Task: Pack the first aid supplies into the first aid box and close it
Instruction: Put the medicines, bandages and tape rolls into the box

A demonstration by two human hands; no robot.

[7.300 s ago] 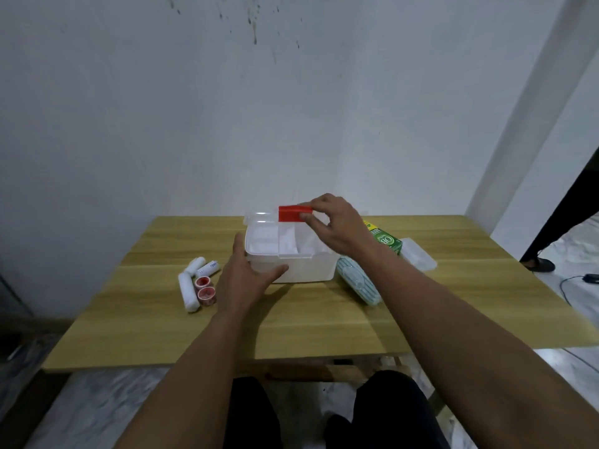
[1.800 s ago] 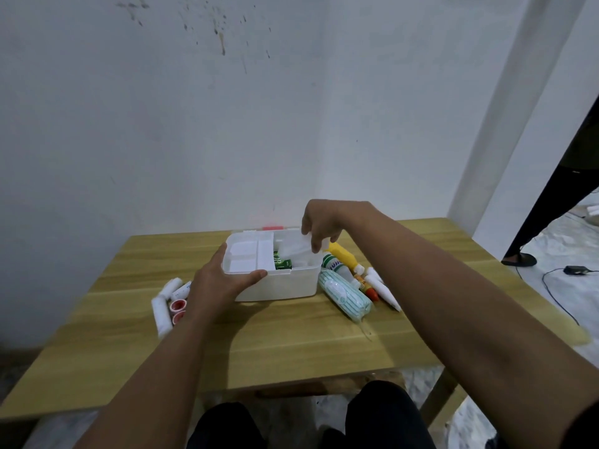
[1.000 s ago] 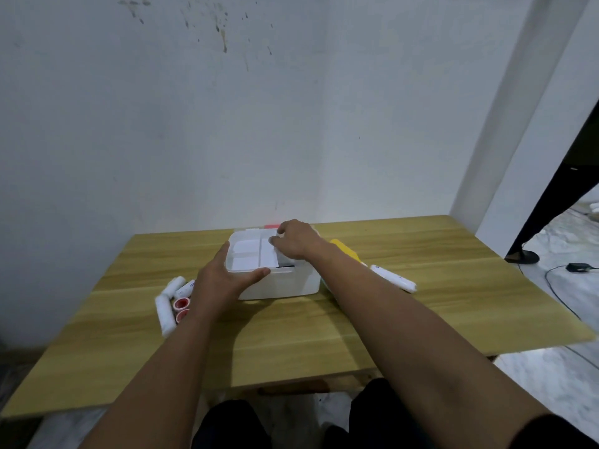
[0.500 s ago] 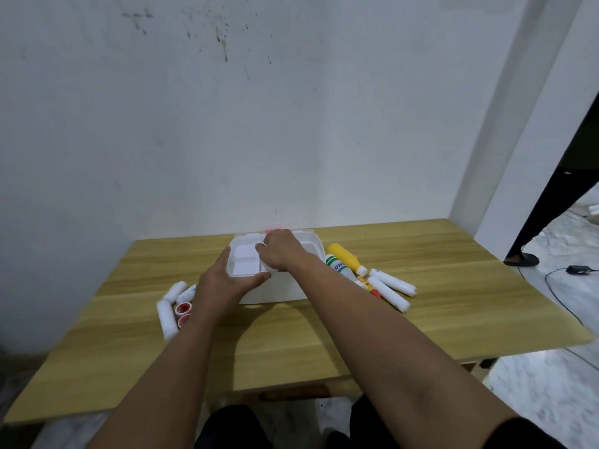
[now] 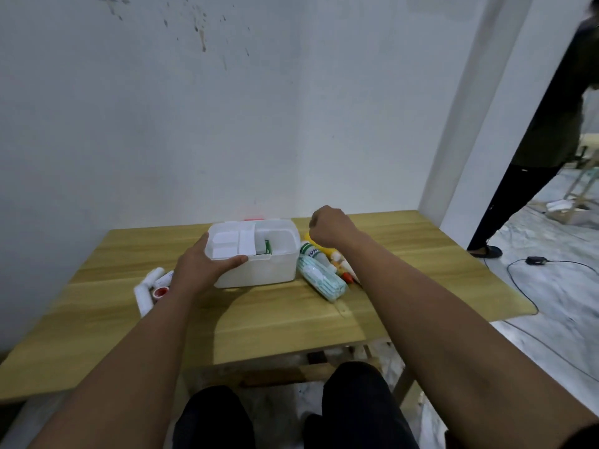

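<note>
Left hand (image 5: 201,270) grips the first aid box (image 5: 256,254) — right hand (image 5: 330,230) fisted; labels unreadable.

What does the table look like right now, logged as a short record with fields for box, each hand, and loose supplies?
box: white first aid box, lid off, inner tray over its left half
left hand: left hand grips the box's front left corner
right hand: right hand curled above the bottles, contents not visible
right of box: gauze pack, yellow bottle
left of box: bandage rolls, red tape roll
surface: wooden table
</note>
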